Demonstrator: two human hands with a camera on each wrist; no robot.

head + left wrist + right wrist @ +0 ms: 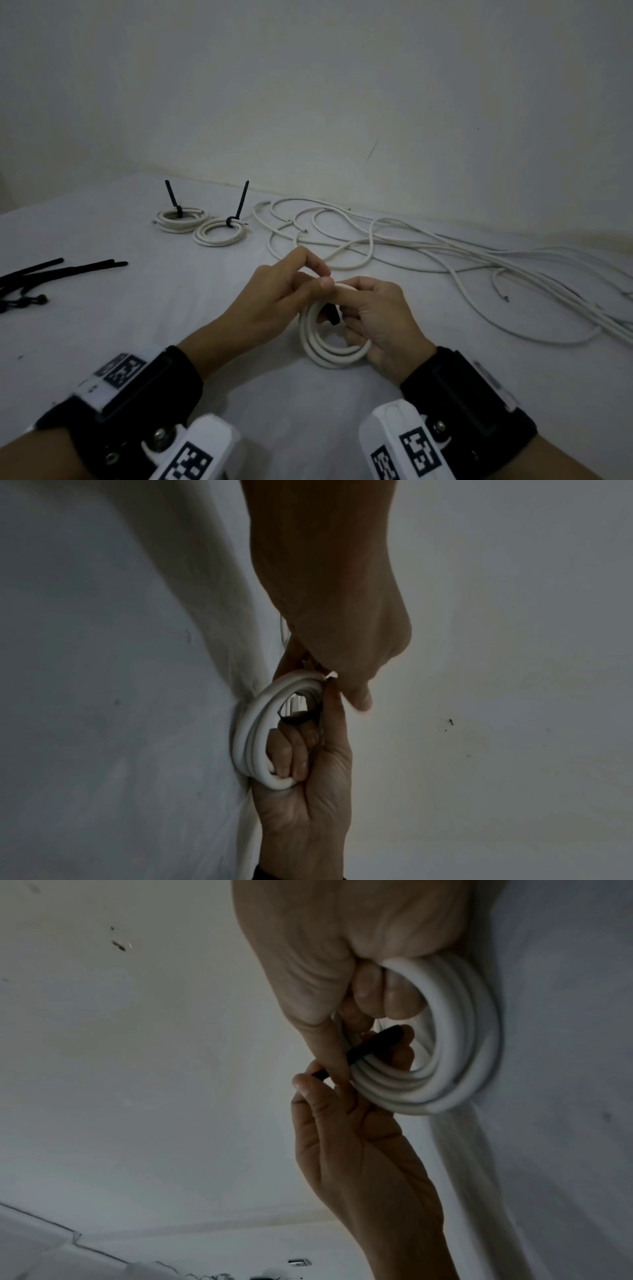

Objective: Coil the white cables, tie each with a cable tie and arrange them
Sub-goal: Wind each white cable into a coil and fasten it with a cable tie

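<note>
Both hands met over a coil of thick white round cable (329, 346), held on edge just above the white cloth-covered desk (205, 308), near its front middle.

Right hand (380, 325): fingers curled through the coil's opening, gripping the bundled turns at the near side; thumb laid along the top. In the left wrist view the same hand (308, 772) showed fingers wrapped round the lower turns.

Left hand (274, 301): thumb and forefinger pinched the end of a short black cable tie strap (331, 313) that passed across the coil's turns. The right wrist view showed the strap (373, 1045) lying over the bundle, its end between the left fingertips (304, 1083).

Far left of the desk: two finished white cable coils (202, 224) lay flat side by side, touching, each bound by a black tie with its tail standing up.

Far right: loose white cables (411, 246) sprawled in open loops, trailing off the right edge of view.

Left edge: a bunch of spare black cable ties (51, 274) lay flat, well apart from the hands.
</note>
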